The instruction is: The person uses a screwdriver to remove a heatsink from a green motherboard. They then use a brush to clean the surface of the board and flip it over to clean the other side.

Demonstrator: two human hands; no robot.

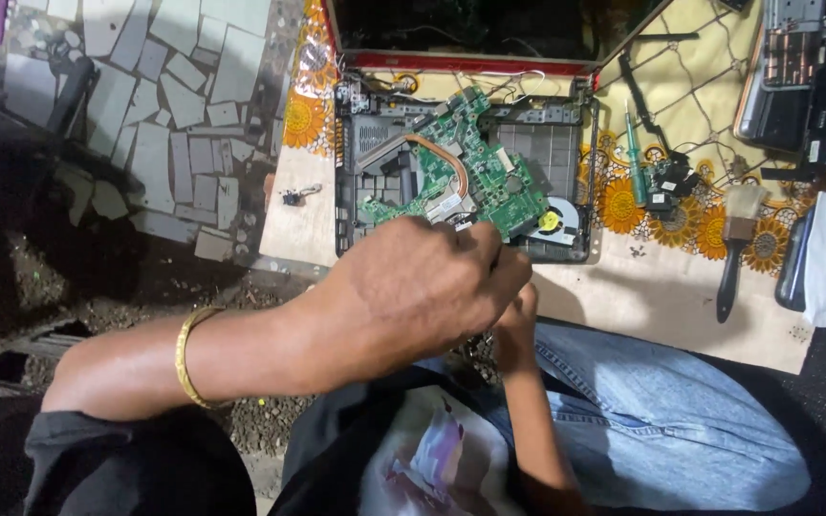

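A green motherboard (461,172) with a copper heat pipe (446,153) lies tilted in the grey base of an opened laptop (556,143). A round fan (552,222) sits at the board's near right corner. My left hand (423,287), a gold bangle on its wrist, reaches across with fingers curled at the board's near edge. My right hand (520,313) is tucked under it, mostly hidden, just below the fan. Whatever either hand holds is hidden.
The laptop's red-rimmed lid (461,62) stands open behind the base. On the flowered cloth (681,57) to the right lie a green screwdriver (635,158), a small black part (666,182) and a brush (738,239). More laptop parts (795,67) sit far right. A small metal piece (298,196) lies left.
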